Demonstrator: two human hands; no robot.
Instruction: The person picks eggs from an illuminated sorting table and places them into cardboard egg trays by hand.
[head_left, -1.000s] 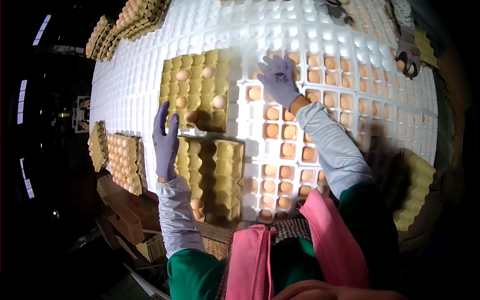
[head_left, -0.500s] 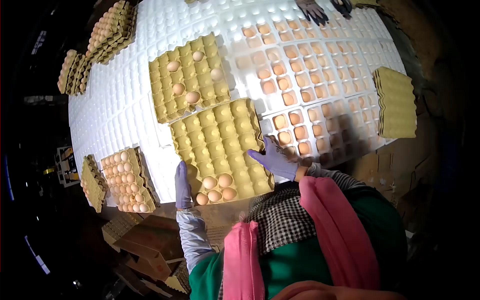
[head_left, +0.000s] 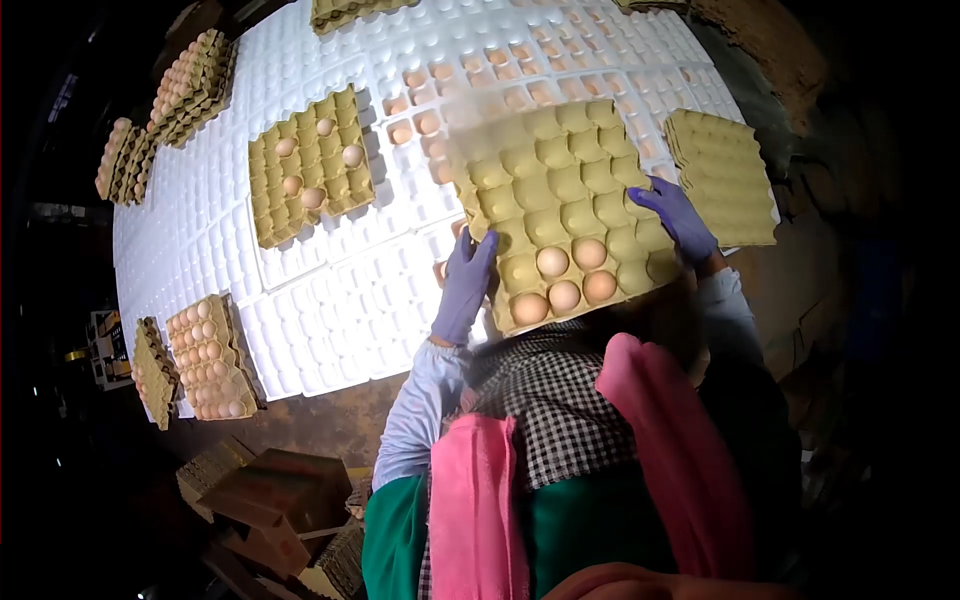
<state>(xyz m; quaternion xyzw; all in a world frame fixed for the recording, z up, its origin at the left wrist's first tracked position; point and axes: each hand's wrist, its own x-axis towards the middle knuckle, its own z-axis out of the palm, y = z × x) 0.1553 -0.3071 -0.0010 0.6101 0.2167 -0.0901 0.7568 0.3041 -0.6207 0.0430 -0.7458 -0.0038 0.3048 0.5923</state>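
Between my two gloved hands is a yellowish cardboard egg tray (head_left: 546, 223), raised over the white moulded surface. Several brown eggs (head_left: 563, 295) sit grouped in its cups at the edge closest to me. My left hand (head_left: 464, 287), in a purple glove, grips the tray's left side. On the opposite side, my right hand (head_left: 682, 222) is closed on the rim, with the thumb over the top edge. A second egg tray (head_left: 270, 160) with several scattered eggs rests to the left, apart from my hands.
The white moulded sheets (head_left: 330, 335) hold eggs in cups at the middle and right. An upturned stack of trays (head_left: 722, 180) is at the right edge. Full egg trays (head_left: 205, 350) and a tall tray stack (head_left: 192, 85) line the left. A cardboard box (head_left: 285, 490) stands below.
The tray with the grouped eggs has moved right and up off the surface, gripped by both my hands. My view has shifted; another person's gloved hands at the top have gone from view.
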